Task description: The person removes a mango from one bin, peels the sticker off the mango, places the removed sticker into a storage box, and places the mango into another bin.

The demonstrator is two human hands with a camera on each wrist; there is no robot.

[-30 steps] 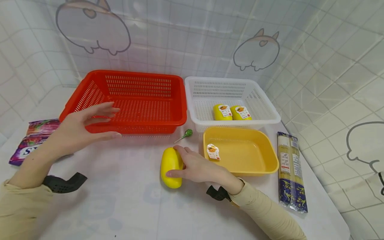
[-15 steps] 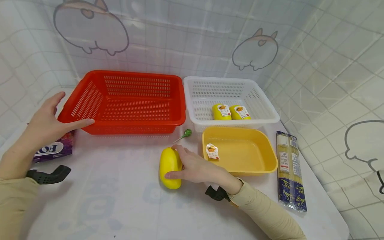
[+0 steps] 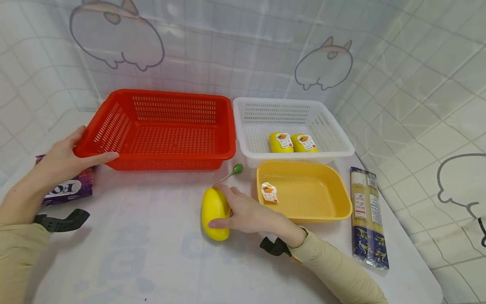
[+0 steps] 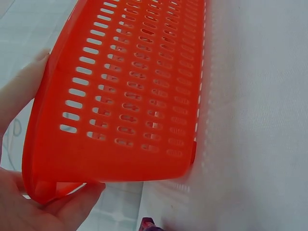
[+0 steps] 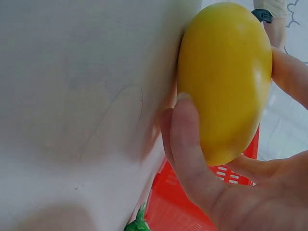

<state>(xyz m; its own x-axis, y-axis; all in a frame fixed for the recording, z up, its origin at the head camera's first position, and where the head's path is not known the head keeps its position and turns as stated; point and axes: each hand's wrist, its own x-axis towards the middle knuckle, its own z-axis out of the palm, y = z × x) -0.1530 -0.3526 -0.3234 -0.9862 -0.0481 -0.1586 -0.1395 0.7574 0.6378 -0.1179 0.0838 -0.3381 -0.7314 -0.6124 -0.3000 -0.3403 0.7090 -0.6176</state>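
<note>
In the head view my left hand grips the near left corner of a red plastic basket. The left wrist view shows the thumb and fingers around the rim of this red basket. My right hand holds a yellow mango on the table, thumb on the near side and fingers at the far end. Up close, the mango looks smooth, with fingers on both its sides. Behind it lies a green-wrapped lollipop.
A white basket at the back holds two mangoes with stickers. In front stands a yellow tub with a sticker inside. Packs of noodles lie at the right, and a purple packet lies under the left hand.
My left hand has moved left from above the red basket's front and taken hold of its left corner. The right hand stays on the mango, which has hardly moved.
</note>
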